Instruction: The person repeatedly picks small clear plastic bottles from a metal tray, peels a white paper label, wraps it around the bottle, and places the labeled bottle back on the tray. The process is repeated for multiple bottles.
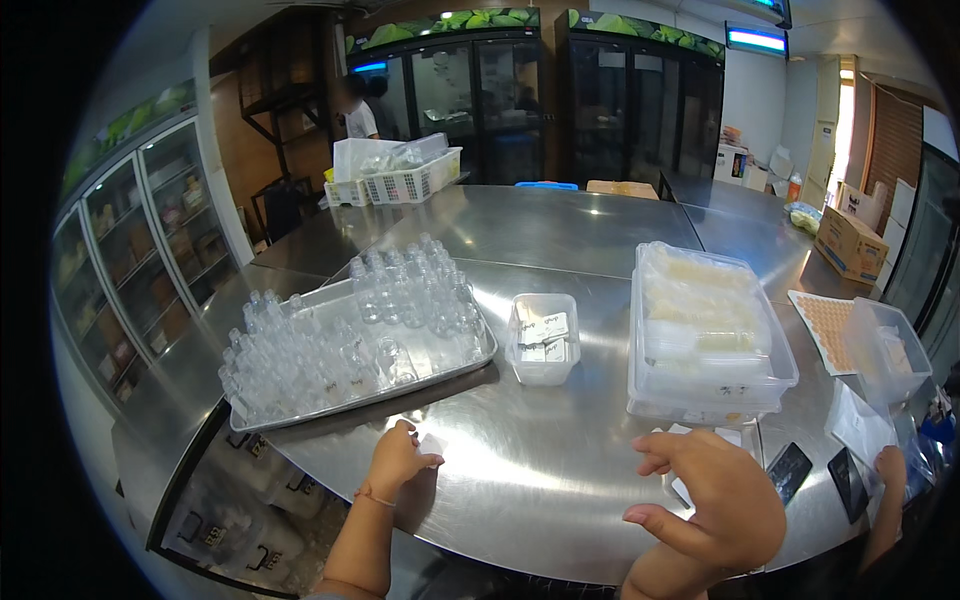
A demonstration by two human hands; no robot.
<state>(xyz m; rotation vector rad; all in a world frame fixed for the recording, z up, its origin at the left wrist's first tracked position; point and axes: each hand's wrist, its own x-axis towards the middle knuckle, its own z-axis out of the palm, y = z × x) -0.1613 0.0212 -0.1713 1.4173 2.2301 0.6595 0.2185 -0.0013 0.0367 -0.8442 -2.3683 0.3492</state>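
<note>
My left hand (397, 459) rests low over the steel table (525, 442), just in front of a metal tray (360, 399). A small pale translucent piece (433, 448) shows at its thumb and fingertips; whether it is gripped I cannot tell. My right hand (709, 495) hovers with thumb and fingers apart and nothing visible between them. It partly covers a shallow holder with white cards or labels (681, 491). Clear plastic bottles (307, 360) crowd the tray's left part, and more uncapped bottles (409, 289) stand along its back.
A clear tub (546, 371) holds printed white labels. Right of it sits a plastic bin (709, 397) of bagged goods. Two phones (789, 474) (849, 484), a sheet of round tan stickers (825, 330) and another person's hand (890, 469) are at the right. White baskets (412, 186) stand behind.
</note>
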